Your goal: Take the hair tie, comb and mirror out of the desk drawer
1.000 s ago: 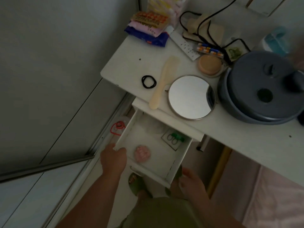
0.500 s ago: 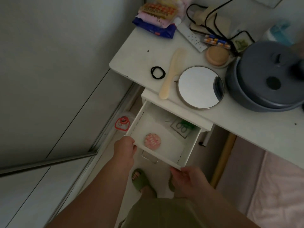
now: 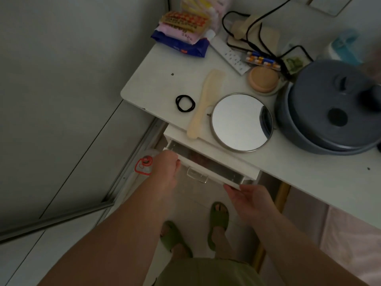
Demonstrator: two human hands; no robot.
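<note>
Desk point(image 3: 156, 87), white top, crowded at the far side w/ a grey pot point(image 3: 334, 114), power strip, snack packs. Leave all that alone.

Drawer point(image 3: 208, 169) under the front edge: only a narrow gap showing, nearly shut. Judging by what lies on top, the removal part looks done & you're on the close. Push square — both hands even, or the box will rack on its runners and jam. Slow for the last bit.

Mirror point(image 3: 242, 121) lies face-up on the desk, rim overhanging the front edge right above the drawer. A hard slam could jog it off, so ease it home.

Comb point(image 3: 203, 104) just left of the mirror, handle end at the desk edge. Hair tie point(image 3: 185, 103) left of the comb, apart from it.

Left hand point(image 3: 168, 167): curled on the drawer's left front corner, gripping it. Right hand point(image 3: 250, 200): fingers extended, tips touching under the right front corner, not clenched. Keep fingertips off the top lip as the gap closes — pinch risk.
</note>
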